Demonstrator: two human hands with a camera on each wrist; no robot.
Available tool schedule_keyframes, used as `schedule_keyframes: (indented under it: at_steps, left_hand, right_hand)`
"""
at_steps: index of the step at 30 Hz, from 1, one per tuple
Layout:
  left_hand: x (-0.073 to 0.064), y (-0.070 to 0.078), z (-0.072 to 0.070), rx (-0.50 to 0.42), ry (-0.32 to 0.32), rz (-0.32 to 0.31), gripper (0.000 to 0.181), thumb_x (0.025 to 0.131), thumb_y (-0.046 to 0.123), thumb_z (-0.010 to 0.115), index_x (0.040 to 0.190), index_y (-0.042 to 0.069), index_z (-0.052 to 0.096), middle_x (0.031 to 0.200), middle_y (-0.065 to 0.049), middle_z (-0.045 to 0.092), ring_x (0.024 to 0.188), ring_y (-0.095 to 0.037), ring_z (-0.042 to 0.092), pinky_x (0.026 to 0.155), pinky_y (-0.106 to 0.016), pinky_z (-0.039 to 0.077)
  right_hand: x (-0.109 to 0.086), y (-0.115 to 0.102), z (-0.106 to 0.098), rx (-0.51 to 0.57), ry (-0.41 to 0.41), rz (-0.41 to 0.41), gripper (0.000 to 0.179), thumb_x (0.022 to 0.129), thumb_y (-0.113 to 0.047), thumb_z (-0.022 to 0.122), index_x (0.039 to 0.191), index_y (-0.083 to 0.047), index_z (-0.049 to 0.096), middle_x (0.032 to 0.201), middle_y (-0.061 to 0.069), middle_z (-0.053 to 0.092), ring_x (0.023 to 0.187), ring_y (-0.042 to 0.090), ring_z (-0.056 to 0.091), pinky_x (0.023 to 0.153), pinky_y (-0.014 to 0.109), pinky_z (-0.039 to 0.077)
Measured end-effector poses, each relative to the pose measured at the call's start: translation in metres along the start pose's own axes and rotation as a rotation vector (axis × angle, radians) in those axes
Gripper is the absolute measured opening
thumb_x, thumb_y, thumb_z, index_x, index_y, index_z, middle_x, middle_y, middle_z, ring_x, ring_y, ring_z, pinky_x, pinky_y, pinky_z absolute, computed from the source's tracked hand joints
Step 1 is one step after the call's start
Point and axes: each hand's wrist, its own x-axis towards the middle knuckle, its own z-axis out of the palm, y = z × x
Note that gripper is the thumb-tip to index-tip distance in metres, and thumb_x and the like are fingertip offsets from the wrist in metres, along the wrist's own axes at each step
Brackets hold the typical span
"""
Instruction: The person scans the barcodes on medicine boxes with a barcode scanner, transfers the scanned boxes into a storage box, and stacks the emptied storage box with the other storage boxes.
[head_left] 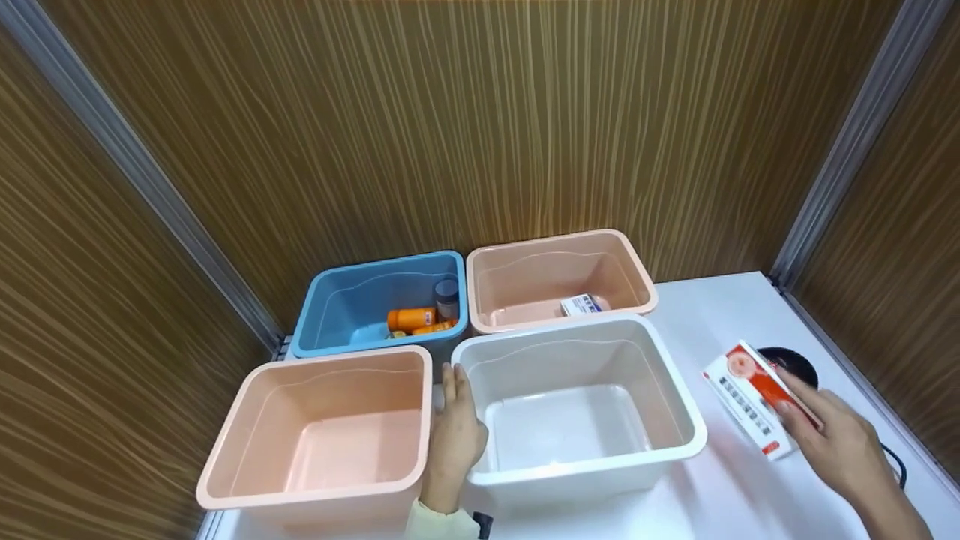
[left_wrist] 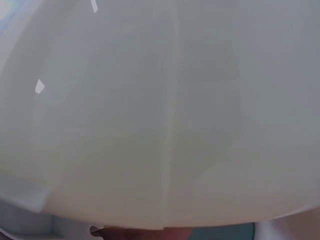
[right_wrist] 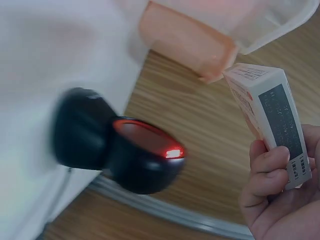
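While the left hand rests straight-fingered against the white bin, the right hand pinches a red-and-white box above the worktop, near a black scanner; farther back, a blue bin carries orange bottles, a peach bin a small carton.

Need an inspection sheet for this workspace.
Surface: glossy white tabletop
Job's things: red-and-white cardboard box; black scanner-like device, lit red; white rectangular plastic bin; blue rectangular plastic bin with orange plastic bottles; near peach plastic bin; far peach plastic bin with small white-and-blue carton
Clutter: nothing seen
Hands: right hand holds box; left hand at white bin's left rim
Cables: thin black cable
Surroundings: brown wood-grain panels, grey metal strips
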Motion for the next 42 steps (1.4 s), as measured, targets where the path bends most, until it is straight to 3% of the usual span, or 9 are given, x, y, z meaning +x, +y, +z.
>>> schedule_keyframes:
  at_steps: [4, 7, 11, 14, 18, 21, 28, 35, 42]
  left_hand:
    - [0.001, -0.001, 0.0, 0.005, 0.01, 0.015, 0.075, 0.085, -0.008, 0.058, 0.155, -0.008, 0.03, 0.162, -0.028, 0.019, 0.082, -0.035, 0.061, 0.05, -0.027, 0.045]
    - [0.002, -0.001, 0.0, 0.022, 0.016, 0.009, 0.075, 0.085, -0.008, 0.06, 0.154, -0.007, 0.031, 0.162, -0.027, 0.02, 0.083, -0.035, 0.061, 0.05, -0.025, 0.043]
    - [0.003, 0.001, 0.0, 0.031, 0.005, -0.005, 0.075, 0.085, -0.007, 0.062, 0.155, -0.006, 0.032, 0.163, -0.026, 0.019, 0.103, -0.043, 0.061, 0.054, -0.025, 0.047]
    - [0.003, 0.003, 0.0, 0.041, 0.002, 0.001, 0.077, 0.085, -0.007, 0.063, 0.155, -0.005, 0.032, 0.163, -0.026, 0.019, 0.107, -0.045, 0.06, 0.054, -0.024, 0.047]
    - [0.002, 0.005, 0.0, 0.031, 0.001, 0.005, 0.077, 0.085, -0.009, 0.063, 0.155, -0.006, 0.031, 0.163, -0.027, 0.019, 0.087, -0.037, 0.062, 0.051, -0.023, 0.045]
    - [0.002, 0.005, 0.0, 0.02, -0.002, -0.002, 0.078, 0.085, -0.01, 0.062, 0.155, -0.007, 0.03, 0.163, -0.028, 0.018, 0.076, -0.031, 0.06, 0.049, -0.023, 0.044]
    - [0.002, 0.005, 0.002, 0.021, 0.009, 0.004, 0.077, 0.085, -0.01, 0.062, 0.155, -0.006, 0.031, 0.162, -0.028, 0.02, 0.072, -0.028, 0.059, 0.048, -0.022, 0.044]
    - [0.002, 0.005, 0.001, 0.012, 0.034, 0.008, 0.077, 0.084, -0.009, 0.062, 0.154, -0.007, 0.031, 0.161, -0.028, 0.021, 0.066, -0.028, 0.056, 0.05, -0.026, 0.043]
    - [0.002, 0.006, 0.001, 0.027, 0.004, -0.013, 0.077, 0.086, -0.007, 0.064, 0.155, -0.005, 0.03, 0.163, -0.026, 0.019, 0.063, -0.024, 0.057, 0.049, -0.022, 0.044]
  right_hand:
    - [-0.008, 0.016, 0.013, 0.026, -0.062, 0.1, 0.058, 0.107, -0.035, 0.048, 0.156, -0.007, 0.037, 0.137, 0.037, 0.048, 0.104, 0.045, 0.051, 0.074, 0.052, 0.043]
    - [-0.013, 0.023, 0.023, 0.076, -0.082, 0.144, 0.059, 0.107, -0.037, 0.045, 0.157, -0.007, 0.035, 0.14, 0.04, 0.044, 0.095, 0.04, 0.055, 0.067, 0.044, 0.048]
    - [-0.023, 0.034, 0.036, 0.152, -0.069, 0.196, 0.058, 0.107, -0.036, 0.046, 0.155, -0.005, 0.037, 0.12, 0.034, 0.058, 0.068, 0.022, 0.057, 0.053, 0.029, 0.046]
    - [-0.027, 0.043, 0.043, 0.195, -0.115, 0.262, 0.062, 0.107, -0.041, 0.045, 0.156, -0.005, 0.035, 0.103, 0.026, 0.062, 0.062, 0.019, 0.056, 0.053, 0.029, 0.045]
    - [-0.028, 0.056, 0.053, 0.239, -0.219, 0.36, 0.067, 0.106, -0.047, 0.041, 0.158, -0.005, 0.029, 0.103, 0.024, 0.058, 0.066, 0.022, 0.058, 0.057, 0.03, 0.046]
    - [-0.03, 0.062, 0.061, 0.264, -0.254, 0.401, 0.067, 0.107, -0.046, 0.041, 0.157, -0.003, 0.028, 0.114, 0.03, 0.053, 0.069, 0.022, 0.059, 0.06, 0.031, 0.049]
    - [-0.023, 0.064, 0.066, 0.306, -0.277, 0.411, 0.069, 0.106, -0.048, 0.04, 0.157, -0.003, 0.027, 0.123, 0.035, 0.047, 0.07, 0.022, 0.059, 0.059, 0.031, 0.05]
    - [-0.011, 0.044, 0.061, 0.34, -0.115, 0.294, 0.057, 0.108, -0.034, 0.042, 0.152, 0.001, 0.035, 0.123, 0.036, 0.05, 0.056, 0.021, 0.058, 0.05, 0.028, 0.049]
    - [0.001, 0.023, 0.05, 0.375, -0.097, 0.268, 0.057, 0.109, -0.036, 0.036, 0.156, -0.003, 0.032, 0.115, 0.028, 0.054, 0.06, 0.021, 0.057, 0.051, 0.028, 0.05]
